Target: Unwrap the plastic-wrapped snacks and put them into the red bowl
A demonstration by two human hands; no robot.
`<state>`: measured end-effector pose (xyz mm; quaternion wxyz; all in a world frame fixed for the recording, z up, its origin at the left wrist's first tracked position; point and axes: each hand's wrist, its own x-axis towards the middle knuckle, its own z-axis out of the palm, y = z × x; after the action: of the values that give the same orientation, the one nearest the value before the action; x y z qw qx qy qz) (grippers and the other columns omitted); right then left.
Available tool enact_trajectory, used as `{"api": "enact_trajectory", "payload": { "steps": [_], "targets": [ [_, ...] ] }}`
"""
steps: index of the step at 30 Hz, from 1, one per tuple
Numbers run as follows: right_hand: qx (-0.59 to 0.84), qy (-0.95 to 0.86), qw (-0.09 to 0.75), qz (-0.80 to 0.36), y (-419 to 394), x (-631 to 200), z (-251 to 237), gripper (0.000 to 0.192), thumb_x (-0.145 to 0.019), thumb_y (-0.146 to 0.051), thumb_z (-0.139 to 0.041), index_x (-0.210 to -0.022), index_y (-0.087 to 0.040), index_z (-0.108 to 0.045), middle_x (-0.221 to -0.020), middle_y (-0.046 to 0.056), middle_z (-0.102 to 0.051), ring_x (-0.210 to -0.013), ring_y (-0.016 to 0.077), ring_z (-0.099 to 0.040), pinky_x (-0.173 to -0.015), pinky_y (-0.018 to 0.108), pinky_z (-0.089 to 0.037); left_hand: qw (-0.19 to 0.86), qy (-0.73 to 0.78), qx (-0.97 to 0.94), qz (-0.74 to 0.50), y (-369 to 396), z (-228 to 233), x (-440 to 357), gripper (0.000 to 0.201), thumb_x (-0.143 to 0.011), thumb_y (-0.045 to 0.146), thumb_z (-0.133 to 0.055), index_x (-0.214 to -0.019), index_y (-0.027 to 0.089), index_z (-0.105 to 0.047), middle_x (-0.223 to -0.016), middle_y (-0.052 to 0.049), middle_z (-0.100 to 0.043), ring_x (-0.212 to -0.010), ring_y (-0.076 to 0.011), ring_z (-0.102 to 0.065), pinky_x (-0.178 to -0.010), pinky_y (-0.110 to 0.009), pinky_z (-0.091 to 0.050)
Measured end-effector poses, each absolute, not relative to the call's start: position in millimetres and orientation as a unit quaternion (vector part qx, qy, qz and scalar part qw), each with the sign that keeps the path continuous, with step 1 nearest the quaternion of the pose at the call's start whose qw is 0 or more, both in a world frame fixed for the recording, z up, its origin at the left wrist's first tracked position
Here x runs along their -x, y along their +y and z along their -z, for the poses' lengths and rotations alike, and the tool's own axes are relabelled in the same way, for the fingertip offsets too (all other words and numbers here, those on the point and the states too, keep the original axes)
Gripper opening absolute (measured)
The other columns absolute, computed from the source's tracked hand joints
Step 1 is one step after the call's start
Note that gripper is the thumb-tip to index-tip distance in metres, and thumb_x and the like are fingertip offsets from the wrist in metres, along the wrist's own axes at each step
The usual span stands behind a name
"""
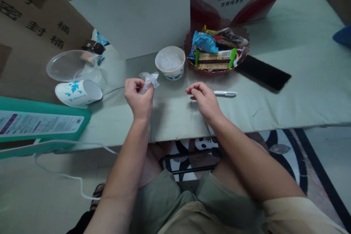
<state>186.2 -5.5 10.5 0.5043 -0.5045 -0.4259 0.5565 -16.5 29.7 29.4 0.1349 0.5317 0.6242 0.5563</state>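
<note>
Here, in the head view, the left hand [139,97] is closed around a crumpled bit of clear plastic wrap [149,79], pinched between thumb and fingers so that most of it sticks out to the right above the knuckles. The right hand [204,98] holds nothing: its fingers are loosely curled, hovering over the table [287,91] just left of a white pen [225,93]. Just beyond the wrap stands an upright paper cup [170,62] with something pale and crinkled inside (plastic or ice, I cannot tell). A second paper cup [78,93] lies on its side at the left, beside a clear lid [70,65]. A bowl of snacks [216,49] sits far right of the upright cup, with a dark phone [263,72] next to it.

To handle the wrap well, I judge a light pinch is best, with the free hand steadying the upright cup so that it does not tip.
</note>
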Motion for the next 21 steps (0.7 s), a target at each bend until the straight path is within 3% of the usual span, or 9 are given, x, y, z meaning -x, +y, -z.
{"api": "enact_trajectory", "payload": {
  "steps": [3,7,11,15,18,21],
  "targets": [
    [0.494,-0.459,0.504,-0.539,-4.0,-184.7,-15.4,0.016,-0.084,-0.039,-0.055,-0.084,-0.023,-0.057,-0.088,0.001,-0.066,-0.088,0.0170,-0.061,-0.084,0.034,-0.046,0.125,0.592,-0.607,-0.515,61.1,-49.3,1.1,0.031,-0.072,0.001,-0.072,-0.067,0.022,-0.050,-0.070,0.002,-0.047,-0.074,-0.0157,-0.050,-0.073,-0.027,-0.046],
    [0.485,-0.450,0.509,-0.550,-1.1,-183.8,-18.4,0.014,-0.082,-0.036,-0.055,-0.084,-0.023,-0.056,-0.083,0.000,-0.064,-0.082,0.0164,-0.060,-0.080,0.034,-0.045,0.133,0.595,-0.702,-0.368,121.6,-66.5,-27.8,0.035,-0.059,-0.011,-0.070,-0.062,0.021,-0.055,-0.066,0.002,-0.048,-0.078,-0.0185,-0.055,-0.083,-0.030,-0.046],
    [0.474,-0.430,0.502,-0.582,0.5,-183.8,-20.5,0.011,-0.081,-0.032,-0.056,-0.087,-0.023,-0.055,-0.081,-0.001,-0.066,-0.081,0.0161,-0.063,-0.080,0.034,-0.046,0.268,0.631,-0.715,-0.141,170.3,-63.1,-36.0,0.028,-0.056,-0.008,-0.069,-0.054,0.019,-0.061,-0.057,0.003,-0.048,-0.076,-0.0196,-0.062,-0.079,-0.028,-0.045],
    [0.474,-0.423,0.488,-0.599,0.6,-183.9,-23.8,0.010,-0.080,-0.030,-0.056,-0.087,-0.024,-0.054,-0.077,-0.002,-0.066,-0.079,0.0157,-0.064,-0.077,0.034,-0.047,0.347,0.575,-0.738,-0.066,193.3,-54.5,-31.0,0.025,-0.049,-0.007,-0.069,-0.052,0.018,-0.066,-0.051,0.003,-0.050,-0.065,-0.0190,-0.060,-0.070,-0.027,-0.044],
    [0.475,-0.421,0.486,-0.601,2.3,-182.7,-24.7,0.009,-0.079,-0.030,-0.055,-0.087,-0.024,-0.054,-0.074,-0.003,-0.065,-0.076,0.0153,-0.063,-0.075,0.033,-0.047,0.283,0.572,-0.770,0.015,193.6,-57.4,-36.5,0.027,-0.046,-0.006,-0.071,-0.048,0.020,-0.063,-0.047,0.004,-0.048,-0.064,-0.0179,-0.057,-0.070,-0.027,-0.044],
    [0.477,-0.422,0.483,-0.601,5.2,-180.0,-24.4,0.009,-0.078,-0.030,-0.055,-0.085,-0.024,-0.055,-0.073,-0.003,-0.064,-0.072,0.0148,-0.062,-0.073,0.033,-0.046,0.183,0.601,-0.773,0.082,185.7,-65.4,-49.1,0.029,-0.049,-0.006,-0.076,-0.052,0.020,-0.062,-0.044,0.005,-0.044,-0.069,-0.0163,-0.054,-0.080,-0.027,-0.044]
  ]
}}
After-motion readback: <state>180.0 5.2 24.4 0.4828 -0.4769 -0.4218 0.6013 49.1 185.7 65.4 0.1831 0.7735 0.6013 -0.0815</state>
